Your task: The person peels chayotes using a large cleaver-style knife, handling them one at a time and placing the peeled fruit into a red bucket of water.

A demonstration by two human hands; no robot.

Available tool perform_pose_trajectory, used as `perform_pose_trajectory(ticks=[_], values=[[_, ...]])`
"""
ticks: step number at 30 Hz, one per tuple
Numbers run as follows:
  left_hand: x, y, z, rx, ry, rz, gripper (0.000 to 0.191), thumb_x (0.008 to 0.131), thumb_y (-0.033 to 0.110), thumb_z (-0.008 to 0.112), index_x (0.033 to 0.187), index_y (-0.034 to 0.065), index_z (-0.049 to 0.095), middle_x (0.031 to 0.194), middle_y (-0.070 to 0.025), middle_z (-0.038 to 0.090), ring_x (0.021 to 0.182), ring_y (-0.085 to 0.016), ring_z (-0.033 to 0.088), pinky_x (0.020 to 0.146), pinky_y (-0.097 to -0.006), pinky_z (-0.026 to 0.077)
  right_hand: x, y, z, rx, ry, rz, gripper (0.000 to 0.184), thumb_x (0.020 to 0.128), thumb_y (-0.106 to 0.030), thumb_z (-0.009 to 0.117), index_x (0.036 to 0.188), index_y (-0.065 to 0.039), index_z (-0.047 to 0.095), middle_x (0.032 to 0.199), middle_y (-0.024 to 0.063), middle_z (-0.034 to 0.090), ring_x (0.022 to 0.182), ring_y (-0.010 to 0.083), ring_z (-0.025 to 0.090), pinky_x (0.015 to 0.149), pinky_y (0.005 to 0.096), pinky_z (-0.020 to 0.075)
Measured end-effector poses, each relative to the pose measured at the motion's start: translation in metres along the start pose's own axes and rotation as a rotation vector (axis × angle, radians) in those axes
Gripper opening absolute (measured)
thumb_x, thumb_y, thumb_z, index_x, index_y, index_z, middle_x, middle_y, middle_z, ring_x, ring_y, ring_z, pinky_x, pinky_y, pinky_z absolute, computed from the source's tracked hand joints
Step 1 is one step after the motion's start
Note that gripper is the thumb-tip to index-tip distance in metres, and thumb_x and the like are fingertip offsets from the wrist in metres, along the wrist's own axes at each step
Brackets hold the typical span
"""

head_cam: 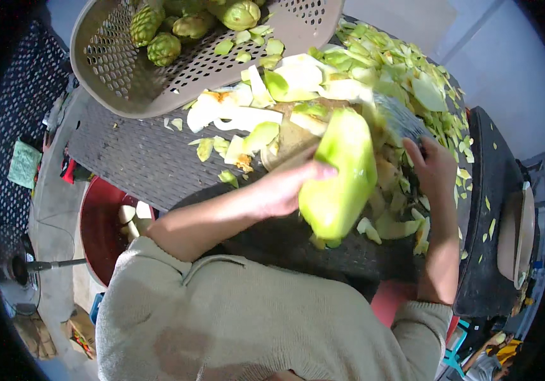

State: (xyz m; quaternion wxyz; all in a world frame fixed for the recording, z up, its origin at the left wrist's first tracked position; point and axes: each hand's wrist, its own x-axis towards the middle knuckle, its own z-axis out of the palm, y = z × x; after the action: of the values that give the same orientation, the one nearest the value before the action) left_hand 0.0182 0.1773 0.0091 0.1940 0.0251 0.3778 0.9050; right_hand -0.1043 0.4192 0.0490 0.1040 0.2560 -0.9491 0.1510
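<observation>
My left hand [291,188] grips a large pale-green peeled fruit or vegetable [341,176], perhaps a chayote, raised above the table. My right hand [432,164] is closed around the handle of a knife whose broad blade [398,116] is blurred. The blade lies just to the right of the fruit's upper end, and I cannot tell whether they touch. Behind the fruit, a round board [296,131] is partly covered by peel and white-green slices [296,76].
A beige perforated basket [172,102] at the upper left holds several green chayotes [196,24]. Peel scraps [396,66] spread over the woven dark tabletop [129,143]. A red tub [103,228] with pale cut pieces stands at left. A dark chair [487,214] is at right.
</observation>
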Motion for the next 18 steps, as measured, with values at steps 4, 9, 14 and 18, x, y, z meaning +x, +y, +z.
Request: perform_pose_trajectory(ticks=[4, 9, 14, 18], values=[[0.001, 0.008, -0.013, -0.03, 0.016, 0.018, 0.059, 0.079, 0.031, 0.059, 0.128, 0.0012, 0.044, 0.118, -0.0142, 0.058, 0.105, -0.026, 0.059, 0.094, -0.0398, 0.046, 0.001, -0.009, 0.003, 0.069, -0.024, 0.171, 0.043, 0.085, -0.045, 0.058, 0.079, -0.002, 0.058, 0.058, 0.0121, 0.05, 0.054, 0.0247, 0.049, 0.053, 0.0361, 0.0375], [0.01, 0.031, -0.026, -0.05, 0.269, 0.082, 0.057, 0.083, 0.036, 0.059, 0.126, 0.0008, 0.046, 0.116, -0.0145, 0.059, 0.104, -0.026, 0.06, 0.092, -0.0394, 0.047, -0.001, -0.022, 0.011, 0.04, -0.021, 0.141, 0.049, 0.084, -0.054, 0.054, 0.086, -0.005, 0.06, 0.067, 0.0169, 0.058, 0.065, 0.0357, 0.058, 0.059, 0.0421, 0.0435], [0.027, 0.037, -0.045, 0.653, 0.442, 0.506, 0.071, 0.076, 0.028, 0.072, 0.129, -0.0006, 0.034, 0.108, -0.018, 0.059, 0.099, -0.027, 0.06, 0.084, -0.0341, 0.048, -0.015, -0.018, 0.024, 0.064, 0.126, 0.021, 0.034, 0.082, -0.037, 0.063, 0.099, -0.007, 0.059, 0.094, 0.0157, 0.06, 0.086, 0.0331, 0.059, 0.073, 0.0394, 0.0461], [0.027, 0.046, -0.048, 1.11, 0.609, 0.692, 0.072, 0.077, 0.03, 0.071, 0.132, 0.0035, 0.034, 0.107, -0.0234, 0.059, 0.099, -0.029, 0.061, 0.087, -0.0362, 0.047, -0.047, -0.026, 0.0, 0.214, 0.265, 0.034, 0.034, 0.08, -0.022, 0.066, 0.108, -0.005, 0.058, 0.108, 0.0151, 0.054, 0.104, 0.0335, 0.051, 0.088, 0.0385, 0.0417]])
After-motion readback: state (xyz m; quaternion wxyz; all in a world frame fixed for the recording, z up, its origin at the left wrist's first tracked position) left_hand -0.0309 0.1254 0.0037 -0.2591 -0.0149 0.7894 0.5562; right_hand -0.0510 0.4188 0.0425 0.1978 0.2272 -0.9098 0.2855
